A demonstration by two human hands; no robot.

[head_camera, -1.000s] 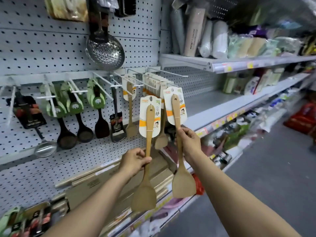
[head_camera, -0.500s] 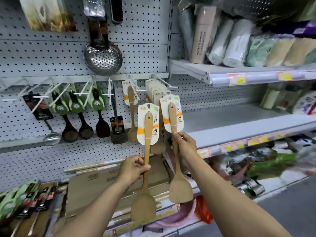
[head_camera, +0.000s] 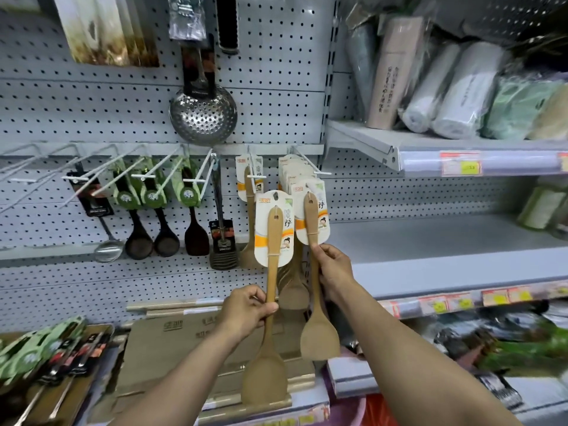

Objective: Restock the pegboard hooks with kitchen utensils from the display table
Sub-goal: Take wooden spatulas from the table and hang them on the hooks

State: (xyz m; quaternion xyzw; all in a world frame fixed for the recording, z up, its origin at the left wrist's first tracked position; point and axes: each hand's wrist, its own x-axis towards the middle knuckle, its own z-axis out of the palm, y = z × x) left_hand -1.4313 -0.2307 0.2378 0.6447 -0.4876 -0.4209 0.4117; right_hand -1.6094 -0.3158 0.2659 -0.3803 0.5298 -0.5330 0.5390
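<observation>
The grey pegboard wall [head_camera: 92, 112] looks closer now. Both pale wooden spatulas with white cards have come up near the white hooks [head_camera: 304, 162]. The left hand [head_camera: 246, 312] grips one spatula [head_camera: 270, 272]. The right hand [head_camera: 333, 269] grips the other [head_camera: 313, 241], almost ready to hang.

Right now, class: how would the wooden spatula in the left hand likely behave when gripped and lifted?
The wooden spatula in the left hand looks stiff: its handle stays straight. Probably light, as a few fingers hold it upright. Its card label may bend.
</observation>
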